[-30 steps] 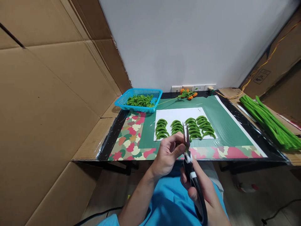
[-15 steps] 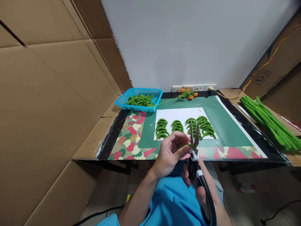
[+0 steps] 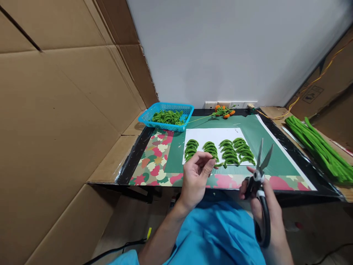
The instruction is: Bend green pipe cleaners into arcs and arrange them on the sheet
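My left hand (image 3: 195, 176) pinches a short piece of green pipe cleaner (image 3: 220, 165) between thumb and fingers, over the front edge of the table. Its far end pokes out to the right, slightly curled. In my right hand (image 3: 271, 206) are black-and-white scissors (image 3: 258, 176), blades pointing up and spread apart, clear of the pipe cleaner. Behind my hands a white sheet (image 3: 206, 133) bears four columns of curved green pipe cleaner pieces (image 3: 228, 151). My left fingers hide the lower part of the second column.
A blue plastic basket (image 3: 143, 118) at the back left holds more green pieces. Beside it lies an orange flower stem (image 3: 226, 111). Long green pipe cleaners (image 3: 317, 151) are bundled at the right. Cardboard (image 3: 68, 110) walls the left side; power sockets (image 3: 231, 105) line the back.
My right hand has moved right with the scissors, away from my left hand. The blades are wider apart. My left hand still pinches the green piece, and the view has shifted slightly.
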`<state>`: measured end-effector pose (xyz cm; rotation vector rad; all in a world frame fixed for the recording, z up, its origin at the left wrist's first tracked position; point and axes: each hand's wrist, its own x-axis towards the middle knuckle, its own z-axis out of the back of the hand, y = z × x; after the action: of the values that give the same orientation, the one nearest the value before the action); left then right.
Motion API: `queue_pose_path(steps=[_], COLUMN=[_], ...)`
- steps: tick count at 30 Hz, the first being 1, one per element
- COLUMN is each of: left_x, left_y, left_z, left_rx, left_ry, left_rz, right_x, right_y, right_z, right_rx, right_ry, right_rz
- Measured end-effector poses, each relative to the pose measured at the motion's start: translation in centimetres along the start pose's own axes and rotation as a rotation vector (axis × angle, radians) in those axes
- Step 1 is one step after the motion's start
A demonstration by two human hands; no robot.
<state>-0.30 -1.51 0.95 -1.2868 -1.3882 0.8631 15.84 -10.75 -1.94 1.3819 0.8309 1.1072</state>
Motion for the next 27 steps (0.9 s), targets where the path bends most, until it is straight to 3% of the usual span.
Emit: queue_pose_path(steps=[5, 10, 18, 27], left_x=[0.0, -0.1, -0.5, -0.4], left_y=[0.1, 0.2, -0.5, 0.1], left_z=[0.3, 0.5, 2.0, 2.3], left_rx=[-0.012, 0.007, -0.010, -0.066], left_ry=[0.007, 0.042, 0.053, 0.006], left_rz=[-0.019, -0.036, -0.027, 0.030], right_x=[1.7, 4.0, 6.7, 8.3], right_y=[-0.6, -2.0, -2.3, -1.2], right_z=[3.8, 7.9, 10.9, 10.8], right_rx=[-0.375, -0.791, -1.297, -1.474], right_ry=[-0.239, -0.349, -0.341, -0.224], right_rz=[-0.098, -0.118, -0.047, 0.019])
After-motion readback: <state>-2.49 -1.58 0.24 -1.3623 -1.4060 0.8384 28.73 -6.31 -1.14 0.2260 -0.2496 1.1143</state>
